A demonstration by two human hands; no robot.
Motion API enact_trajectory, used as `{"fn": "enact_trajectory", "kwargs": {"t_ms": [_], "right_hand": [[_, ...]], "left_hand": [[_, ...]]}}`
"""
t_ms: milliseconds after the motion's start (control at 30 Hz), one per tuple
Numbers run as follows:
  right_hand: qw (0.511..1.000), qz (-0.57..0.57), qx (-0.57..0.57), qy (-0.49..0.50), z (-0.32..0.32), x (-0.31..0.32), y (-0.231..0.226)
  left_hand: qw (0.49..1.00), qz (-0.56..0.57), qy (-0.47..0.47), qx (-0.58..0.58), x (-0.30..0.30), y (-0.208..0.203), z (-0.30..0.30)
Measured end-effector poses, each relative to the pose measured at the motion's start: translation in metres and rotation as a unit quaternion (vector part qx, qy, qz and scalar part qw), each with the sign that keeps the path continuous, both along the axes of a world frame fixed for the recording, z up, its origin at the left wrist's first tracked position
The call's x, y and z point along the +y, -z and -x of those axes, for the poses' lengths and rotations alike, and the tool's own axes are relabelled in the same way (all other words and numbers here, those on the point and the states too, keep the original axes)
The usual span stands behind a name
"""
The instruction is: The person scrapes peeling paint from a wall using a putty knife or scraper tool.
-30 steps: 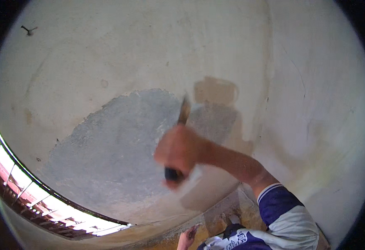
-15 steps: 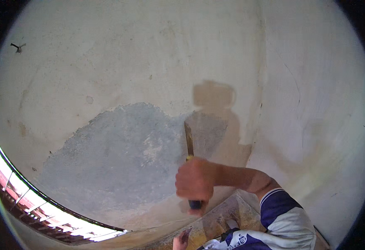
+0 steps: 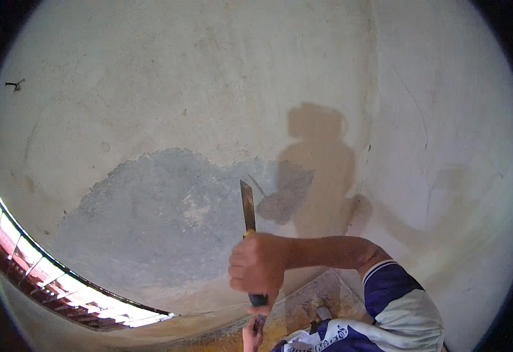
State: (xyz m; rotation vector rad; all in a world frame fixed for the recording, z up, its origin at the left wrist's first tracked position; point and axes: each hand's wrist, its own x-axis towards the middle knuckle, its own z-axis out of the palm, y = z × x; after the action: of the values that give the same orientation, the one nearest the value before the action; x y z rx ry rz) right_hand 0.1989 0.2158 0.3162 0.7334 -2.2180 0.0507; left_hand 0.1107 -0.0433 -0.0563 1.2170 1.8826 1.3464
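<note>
My right hand point(image 3: 256, 264) is closed in a fist around a scraper, its narrow metal blade point(image 3: 247, 205) pointing up. A yellow collar shows above the fist and the dark butt of the handle below it. Behind the blade, the wall has a large rough-edged grey patch point(image 3: 151, 223) where the pale coating is gone. Whether the blade tip touches the wall I cannot tell; its thin shadow falls beside it. Low in the view, my left hand point(image 3: 255, 333) is just below the handle's butt, partly in shadow and cut off by the frame, its fingers unclear.
Pale wall coating point(image 3: 151, 70) surrounds the patch, and a wall corner runs down at the right. A bent metal hook point(image 3: 15, 85) sticks out at the upper left. A bright barred opening point(image 3: 51, 281) curves along the lower left. My foot point(image 3: 323, 312) stands on the stained floor.
My right hand and the scraper have moved left and slightly down, away from their shadow on the wall. My left hand has risen closer to the handle's butt.
</note>
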Motion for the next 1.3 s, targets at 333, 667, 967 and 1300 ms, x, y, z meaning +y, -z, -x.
{"fn": "enact_trajectory", "kwargs": {"t_ms": [333,667,967,1300], "right_hand": [[0.996,-0.013,0.085,0.022,-0.001,0.027,-0.005],[0.997,0.007,0.064,-0.032,0.009,0.004,0.008],[0.999,0.008,0.046,-0.008,0.005,0.006,0.017],[0.998,-0.006,0.007,-0.060,-0.017,-0.006,0.007]], "left_hand": [[0.997,-0.016,-0.062,0.031,-0.005,0.003,-0.034],[0.994,-0.048,-0.097,-0.027,-0.020,0.002,-0.045],[0.993,0.050,-0.102,0.011,-0.018,-0.017,-0.040],[0.996,-0.043,-0.081,-0.004,-0.023,0.003,-0.044]]}}
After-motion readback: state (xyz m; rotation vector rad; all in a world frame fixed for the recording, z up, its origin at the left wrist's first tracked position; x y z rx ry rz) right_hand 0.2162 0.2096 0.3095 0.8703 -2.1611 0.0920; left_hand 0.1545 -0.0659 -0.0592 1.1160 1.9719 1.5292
